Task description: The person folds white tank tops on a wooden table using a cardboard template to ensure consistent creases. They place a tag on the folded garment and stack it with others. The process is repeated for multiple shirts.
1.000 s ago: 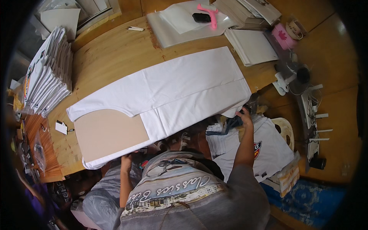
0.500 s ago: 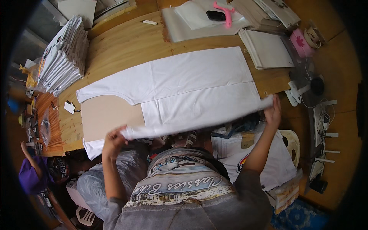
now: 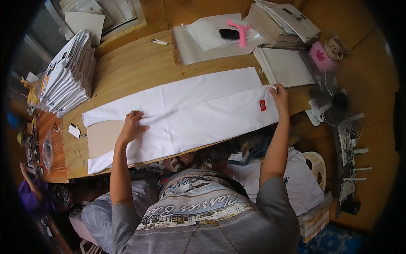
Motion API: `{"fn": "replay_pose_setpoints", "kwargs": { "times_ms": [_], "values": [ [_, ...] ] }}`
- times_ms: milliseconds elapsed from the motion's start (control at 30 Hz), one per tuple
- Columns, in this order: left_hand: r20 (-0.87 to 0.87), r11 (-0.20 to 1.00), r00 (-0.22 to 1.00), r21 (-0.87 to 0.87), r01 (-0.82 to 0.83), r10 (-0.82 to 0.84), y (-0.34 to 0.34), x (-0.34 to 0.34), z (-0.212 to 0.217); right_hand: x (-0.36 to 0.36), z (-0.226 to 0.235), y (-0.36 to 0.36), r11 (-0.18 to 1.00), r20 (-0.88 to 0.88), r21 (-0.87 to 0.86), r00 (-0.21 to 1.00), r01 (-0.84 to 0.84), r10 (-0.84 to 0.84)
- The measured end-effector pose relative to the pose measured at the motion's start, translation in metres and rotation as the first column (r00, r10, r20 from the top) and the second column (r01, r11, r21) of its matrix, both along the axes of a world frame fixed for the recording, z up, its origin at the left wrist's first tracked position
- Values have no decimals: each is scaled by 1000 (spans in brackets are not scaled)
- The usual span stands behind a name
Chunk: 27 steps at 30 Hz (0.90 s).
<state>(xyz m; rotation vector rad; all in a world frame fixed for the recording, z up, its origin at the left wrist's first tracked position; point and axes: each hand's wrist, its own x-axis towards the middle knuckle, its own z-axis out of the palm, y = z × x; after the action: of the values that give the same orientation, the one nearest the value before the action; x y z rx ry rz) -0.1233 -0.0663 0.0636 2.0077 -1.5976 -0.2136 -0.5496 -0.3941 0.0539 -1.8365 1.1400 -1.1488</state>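
A white T-shirt (image 3: 190, 112) lies flat across the wooden table (image 3: 131, 70), folded lengthwise over a brown cardboard board (image 3: 101, 137) that shows at its left end. A small red label (image 3: 262, 105) sits near its right end. My left hand (image 3: 132, 125) presses flat on the left part of the shirt, beside the board. My right hand (image 3: 280, 95) pinches the shirt's upper right corner near the label.
A tall stack of folded shirts (image 3: 67, 78) stands at the table's left. Clear plastic bags (image 3: 211, 40) with a pink tool (image 3: 240, 30) and a black object (image 3: 229, 34) lie at the back, next to stacked papers (image 3: 283, 21). More white shirts (image 3: 304, 182) lie below the table's right end.
The near side of the shirt, lifted in both hands half a second ago, has been folded over onto the table. Both hands now rest on the flattened cloth.
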Motion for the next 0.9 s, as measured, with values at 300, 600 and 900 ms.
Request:
{"fn": "replay_pose_setpoints", "kwargs": {
  "times_ms": [300, 600, 900],
  "values": [
    [-362, 936, 868, 213, -279, 341, -20, 17, -7, 70, -8, -46, 971, -603, 29, 780, 236, -171],
    [-486, 940, 808, 239, -245, 334, -13, 20, -10, -7, 27, -28, 727, -355, 680, 824, -96, 441],
    [-301, 971, 928, 159, -178, 219, -17, 16, -10, -61, 16, 42, 714, -40, 699, 995, -36, 90]
  ]
}}
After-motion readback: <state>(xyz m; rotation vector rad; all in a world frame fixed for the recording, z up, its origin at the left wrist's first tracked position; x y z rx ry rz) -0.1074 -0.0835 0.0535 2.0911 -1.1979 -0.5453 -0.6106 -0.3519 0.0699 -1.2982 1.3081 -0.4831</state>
